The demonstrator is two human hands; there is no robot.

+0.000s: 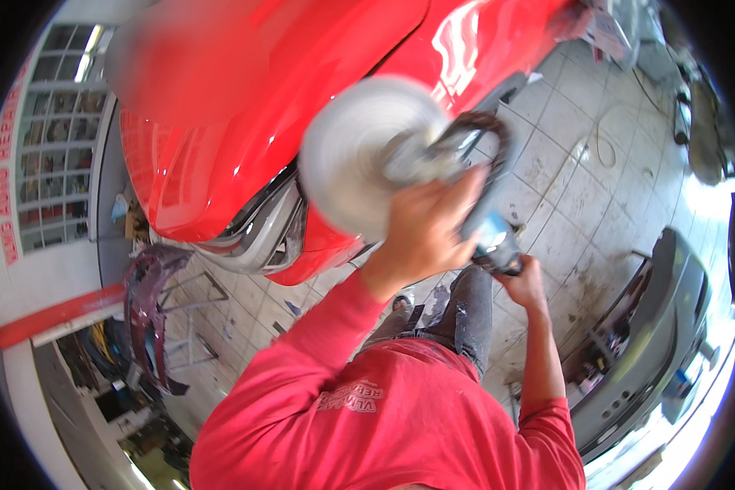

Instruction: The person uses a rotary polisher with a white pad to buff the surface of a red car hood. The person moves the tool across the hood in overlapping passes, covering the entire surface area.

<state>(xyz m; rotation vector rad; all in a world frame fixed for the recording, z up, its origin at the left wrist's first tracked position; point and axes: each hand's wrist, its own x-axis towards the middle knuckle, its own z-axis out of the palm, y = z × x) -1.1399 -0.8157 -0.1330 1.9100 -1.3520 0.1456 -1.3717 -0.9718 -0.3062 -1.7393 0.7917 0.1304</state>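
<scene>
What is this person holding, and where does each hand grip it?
A polisher: the left hand grips its front, at the dark loop handle; the right hand holds its rear end.

Red lettering (13,167) runs up the white wall (65,268); pale print (353,397) marks the red shirt (441,416).

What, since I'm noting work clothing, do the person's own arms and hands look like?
The left hand and right hand are both bare, with no glove or watch to be seen. The left sleeve is red and long, reaching close to the wrist. The right sleeve, also red, ends higher, leaving most of the forearm uncovered.
</scene>
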